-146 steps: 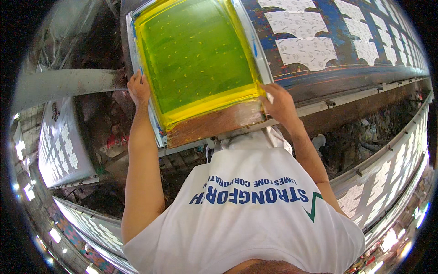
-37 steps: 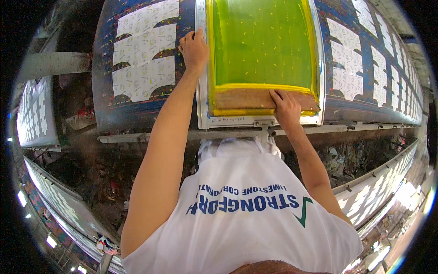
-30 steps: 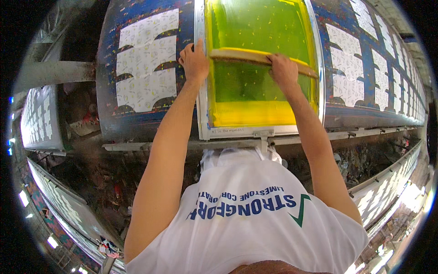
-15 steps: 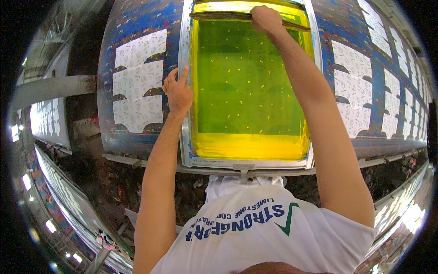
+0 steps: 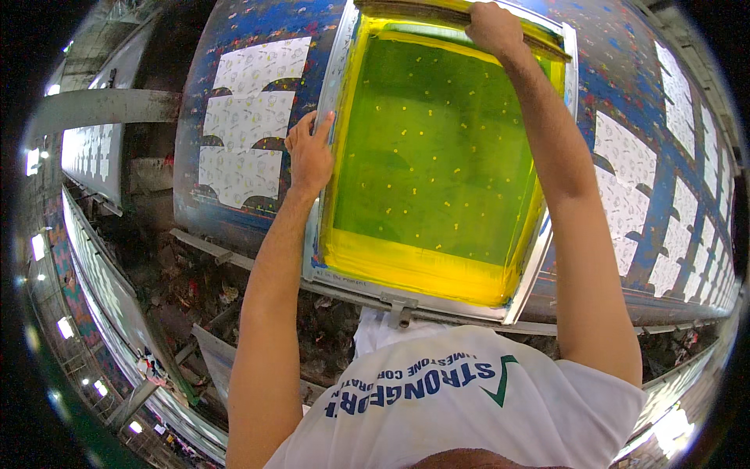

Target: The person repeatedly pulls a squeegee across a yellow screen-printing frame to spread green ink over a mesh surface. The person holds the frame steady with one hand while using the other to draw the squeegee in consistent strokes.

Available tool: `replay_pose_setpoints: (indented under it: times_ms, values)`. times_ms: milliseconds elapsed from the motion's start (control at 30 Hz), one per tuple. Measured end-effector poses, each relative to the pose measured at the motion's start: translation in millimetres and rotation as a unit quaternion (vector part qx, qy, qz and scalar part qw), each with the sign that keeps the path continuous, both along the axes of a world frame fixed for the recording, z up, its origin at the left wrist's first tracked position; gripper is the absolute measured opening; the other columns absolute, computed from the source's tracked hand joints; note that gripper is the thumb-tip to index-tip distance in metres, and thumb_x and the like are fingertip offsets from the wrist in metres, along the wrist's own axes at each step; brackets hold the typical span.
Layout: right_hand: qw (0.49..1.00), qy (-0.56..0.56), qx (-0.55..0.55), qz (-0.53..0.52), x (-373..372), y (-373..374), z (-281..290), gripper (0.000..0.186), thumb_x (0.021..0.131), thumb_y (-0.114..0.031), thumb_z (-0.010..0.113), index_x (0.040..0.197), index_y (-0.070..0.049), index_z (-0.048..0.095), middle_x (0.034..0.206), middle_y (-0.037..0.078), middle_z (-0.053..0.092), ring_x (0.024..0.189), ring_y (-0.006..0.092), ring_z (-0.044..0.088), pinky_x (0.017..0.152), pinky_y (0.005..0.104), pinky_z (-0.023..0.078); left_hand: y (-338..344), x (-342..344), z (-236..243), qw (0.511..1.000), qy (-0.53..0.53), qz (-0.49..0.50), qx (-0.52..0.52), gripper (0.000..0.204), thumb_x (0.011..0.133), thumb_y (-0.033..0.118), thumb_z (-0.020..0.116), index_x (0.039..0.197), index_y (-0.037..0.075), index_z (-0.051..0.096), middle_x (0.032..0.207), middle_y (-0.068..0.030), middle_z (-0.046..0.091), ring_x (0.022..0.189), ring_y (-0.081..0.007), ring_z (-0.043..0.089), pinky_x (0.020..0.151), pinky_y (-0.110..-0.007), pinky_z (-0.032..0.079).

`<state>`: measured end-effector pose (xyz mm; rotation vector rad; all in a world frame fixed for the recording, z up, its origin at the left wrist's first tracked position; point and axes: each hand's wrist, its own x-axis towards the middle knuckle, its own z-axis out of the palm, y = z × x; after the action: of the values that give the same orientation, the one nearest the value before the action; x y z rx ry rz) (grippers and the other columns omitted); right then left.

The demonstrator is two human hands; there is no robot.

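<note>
Above, the right hand (image 5: pixel 495 31) grips the squeegee (image 5: pixel 422 16); the left hand (image 5: pixel 310 162) lies unclenched against the frame (image 5: pixel 571 70). Keep pressure even.

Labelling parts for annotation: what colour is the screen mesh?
The screen mesh is green, dotted with yellow and edged in yellow; best seen in the head view.

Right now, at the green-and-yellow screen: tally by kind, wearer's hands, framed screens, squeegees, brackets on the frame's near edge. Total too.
Hands: 2 (left hand at the frame's left side, right hand on the squeegee)
Framed screen: 1
Squeegee: 1
Metal bracket: 1
Total: 5
</note>
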<state>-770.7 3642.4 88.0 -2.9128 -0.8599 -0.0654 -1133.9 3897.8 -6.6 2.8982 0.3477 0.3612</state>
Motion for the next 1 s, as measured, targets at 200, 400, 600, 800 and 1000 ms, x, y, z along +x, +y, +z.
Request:
replay_pose_setpoints:
  times_ms: [200,400,600,800,1000]
  values:
    - [1.0,-0.001,0.004,0.028,41,2,-12,0.023,0.081,-0.016,0.068,0.095,-0.001,0.079,0.096,0.026,0.075,0.091,0.045,0.074,0.081,0.0529,0.061,0,1,0,1.0,-0.011,-0.001,-0.011,0.063,0.089,-0.002,0.058,0.147,0.022,0.062,0.144,-0.016,0.052,0.131,-0.0377,0.048,0.113,-0.054,0.034]
    - [0.994,0.02,-0.012,0.105,8,-6,-21,0.025,0.079,-0.02,0.068,0.093,-0.002,0.078,0.092,0.026,0.075,0.088,0.0427,0.073,0.076,0.052,0.058,4,0,-5,0.999,-0.046,-0.028,0.006,0.056,0.091,0.001,0.06,0.144,0.019,0.065,0.141,-0.0162,0.053,0.128,-0.0386,0.048,0.108,-0.054,0.036]
    - [0.989,0.098,-0.089,0.062,-133,-41,-9,0.028,0.082,-0.014,0.071,0.109,-0.012,0.078,0.101,0.018,0.077,0.097,0.0405,0.074,0.083,0.0517,0.061,10,5,-14,0.997,-0.064,-0.03,-0.015,0.054,0.094,0.004,0.06,0.144,0.024,0.065,0.144,-0.0157,0.051,0.131,-0.0386,0.047,0.11,-0.056,0.035]
    - [0.982,0.153,-0.106,0.035,-308,-71,-6,0.033,0.079,-0.008,0.073,0.111,-0.015,0.078,0.099,0.014,0.075,0.096,0.0371,0.073,0.082,0.0507,0.06,11,5,-20,0.999,-0.047,-0.02,-0.013,0.052,0.096,0.009,0.059,0.145,0.025,0.064,0.148,-0.0167,0.048,0.134,-0.039,0.044,0.112,-0.057,0.034]
    - [0.99,0.131,-0.044,-0.012,-469,-92,-9,0.039,0.074,-0.005,0.075,0.112,-0.013,0.077,0.103,0.01,0.073,0.095,0.0337,0.071,0.082,0.0469,0.059,13,7,-24,0.997,-0.057,-0.039,-0.033,0.047,0.101,0.016,0.058,0.147,0.023,0.062,0.15,-0.0182,0.047,0.138,-0.0399,0.041,0.113,-0.059,0.031]
